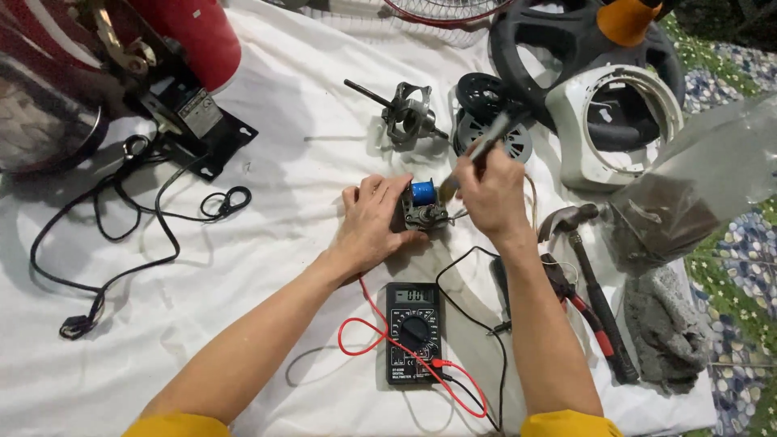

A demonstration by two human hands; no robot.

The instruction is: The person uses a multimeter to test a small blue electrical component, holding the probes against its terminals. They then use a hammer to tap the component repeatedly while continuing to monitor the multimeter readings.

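**Small motor held and brushed on the white cloth**

Head view: The small motor (424, 209), a grey metal block with a blue cylindrical part on top, rests on the white cloth (307, 162) at mid-frame. The left hand (374, 222) lies against the motor's left side, fingers curled over its top edge, gripping it. The right hand (490, 194) is clenched around a brush (477, 155); the brush handle slants up and to the right, and its bristle end meets the motor beside the blue part.

A black digital multimeter (413, 332) lies just below the motor, between the forearms, with a red lead (364, 332) looping left and a black lead (469, 275) looping right. A hammer (595, 287) and red-handled pliers (579, 303) lie to the right of the right forearm. Above the motor lie a rotor with shaft (405, 115) and a white round fan housing (615, 125). A black power cord (121, 235) trails across the cloth at left.
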